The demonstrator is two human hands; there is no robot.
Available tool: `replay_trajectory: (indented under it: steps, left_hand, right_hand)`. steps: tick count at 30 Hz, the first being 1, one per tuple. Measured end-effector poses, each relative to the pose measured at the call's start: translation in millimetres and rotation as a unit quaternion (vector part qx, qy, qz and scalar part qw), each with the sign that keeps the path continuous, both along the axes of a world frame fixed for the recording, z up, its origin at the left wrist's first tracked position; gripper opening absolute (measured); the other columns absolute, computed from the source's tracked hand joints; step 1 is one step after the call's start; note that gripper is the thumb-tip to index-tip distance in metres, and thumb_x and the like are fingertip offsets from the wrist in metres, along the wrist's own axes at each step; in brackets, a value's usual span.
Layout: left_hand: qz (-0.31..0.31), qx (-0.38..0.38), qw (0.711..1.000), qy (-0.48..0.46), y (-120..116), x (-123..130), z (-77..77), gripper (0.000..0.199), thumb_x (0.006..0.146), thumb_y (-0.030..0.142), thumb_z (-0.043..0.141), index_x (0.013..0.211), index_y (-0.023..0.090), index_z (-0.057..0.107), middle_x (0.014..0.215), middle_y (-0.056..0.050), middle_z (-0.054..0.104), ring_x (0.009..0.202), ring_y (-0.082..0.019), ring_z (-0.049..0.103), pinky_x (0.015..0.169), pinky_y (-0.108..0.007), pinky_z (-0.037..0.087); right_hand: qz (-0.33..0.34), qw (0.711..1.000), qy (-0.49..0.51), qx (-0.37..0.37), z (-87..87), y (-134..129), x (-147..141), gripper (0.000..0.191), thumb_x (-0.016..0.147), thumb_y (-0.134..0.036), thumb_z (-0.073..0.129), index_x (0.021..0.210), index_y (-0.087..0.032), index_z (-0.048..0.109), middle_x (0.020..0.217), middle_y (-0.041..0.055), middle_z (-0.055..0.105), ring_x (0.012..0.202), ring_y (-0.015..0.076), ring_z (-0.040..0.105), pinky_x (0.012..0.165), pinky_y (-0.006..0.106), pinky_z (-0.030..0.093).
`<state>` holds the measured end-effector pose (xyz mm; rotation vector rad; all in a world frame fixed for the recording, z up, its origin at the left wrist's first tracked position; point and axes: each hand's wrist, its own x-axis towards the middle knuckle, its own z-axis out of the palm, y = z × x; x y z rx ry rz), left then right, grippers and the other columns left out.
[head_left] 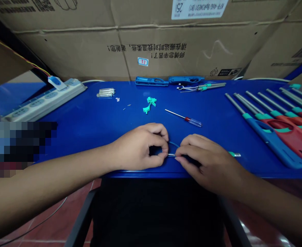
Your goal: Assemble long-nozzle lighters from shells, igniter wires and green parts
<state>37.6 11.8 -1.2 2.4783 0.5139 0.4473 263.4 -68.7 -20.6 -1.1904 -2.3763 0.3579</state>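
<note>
My left hand (140, 147) and my right hand (207, 161) meet near the front edge of the blue table (89, 130). Their fingertips pinch a small metal tube (171, 155), with a thin blue wire (173, 144) curving above it. Past my right hand, a teal-tipped metal rod (234, 154) pokes out, and its hidden part lies under that hand. Much of the held piece is covered by my fingers. A screwdriver with a red and clear handle (189, 120) lies just beyond my hands.
Several red and blue utility lighters (277, 137) fan across the right side. Farther back lie teal plastic parts (148, 104), small metal pins (127, 107), clear tubes (106, 92), blue lighter shells (151, 81), wired metal rods (202, 87) and a power strip (45, 101). Cardboard boxes stand behind the table.
</note>
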Motion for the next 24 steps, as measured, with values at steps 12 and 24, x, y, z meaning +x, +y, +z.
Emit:
replay_trajectory:
  steps: [12,24]
  left_hand:
    - [-0.109,0.156,0.981,0.027,-1,-9,8.2,0.020,0.096,0.019,0.057,0.091,0.016,0.076,0.103,-0.009,0.068,0.092,-0.018,0.059,0.080,-0.031,0.049]
    - [-0.117,0.292,0.948,0.046,-5,-13,5.3,0.024,0.100,0.022,0.052,0.092,0.019,0.073,0.095,-0.006,0.071,0.091,-0.019,0.063,0.073,-0.033,0.045]
  right_hand:
    - [0.003,0.999,-0.037,-0.032,6.5,2,-3,0.018,0.098,-0.016,0.048,0.097,-0.018,0.066,0.098,0.0062,0.060,0.089,0.0206,0.054,0.080,0.039,0.046]
    - [0.015,1.000,0.011,-0.009,0.7,0,0,0.020,0.096,-0.015,0.051,0.103,-0.021,0.069,0.100,0.0063,0.063,0.093,0.0191,0.057,0.081,0.036,0.048]
